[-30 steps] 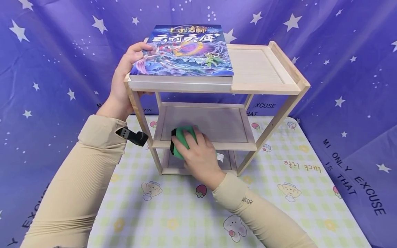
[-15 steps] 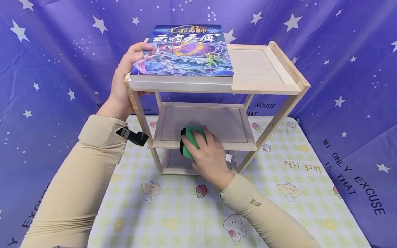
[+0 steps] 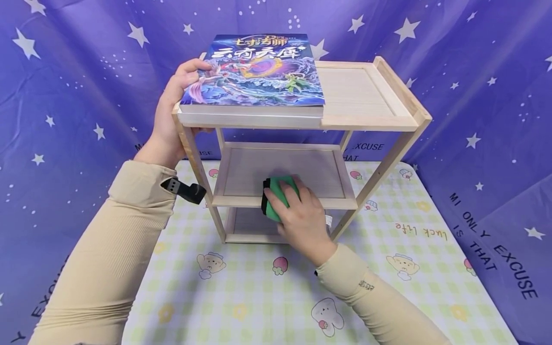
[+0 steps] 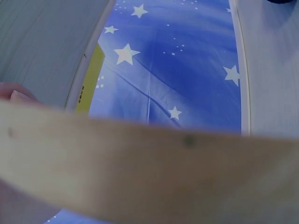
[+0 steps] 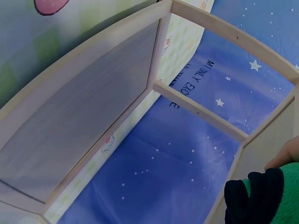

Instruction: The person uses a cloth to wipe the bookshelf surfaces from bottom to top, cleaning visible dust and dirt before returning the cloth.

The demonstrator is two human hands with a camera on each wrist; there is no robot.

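Observation:
A three-tier wooden shelf rack [image 3: 353, 91] stands upright on the table. My left hand [image 3: 168, 108] grips its top left corner, with fingers over the end beside the book [image 3: 258, 72]. That thick, blue-covered book lies flat on the left part of the top tier. At the middle tier's front edge, my right hand [image 3: 304, 218] holds a folded green cloth [image 3: 279, 184] with black trim. Its fingers curl over the cloth, which overlaps the tier's front rail. In the right wrist view, the cloth [image 5: 287, 198] and a bit of hand show at the lower right.
A checked tablecloth [image 3: 241, 287] with cartoon prints covers the table. Behind and at both sides hangs a purple star-patterned curtain [image 3: 453, 120]. The rack's bottom tier [image 3: 254, 223] lies partly behind the right hand. A black strap [image 3: 185, 190] sticks out from the left cuff.
My right hand has slid rightward along the middle tier's front edge, taking the green cloth with it. The left hand, the rack and the book have stayed in place.

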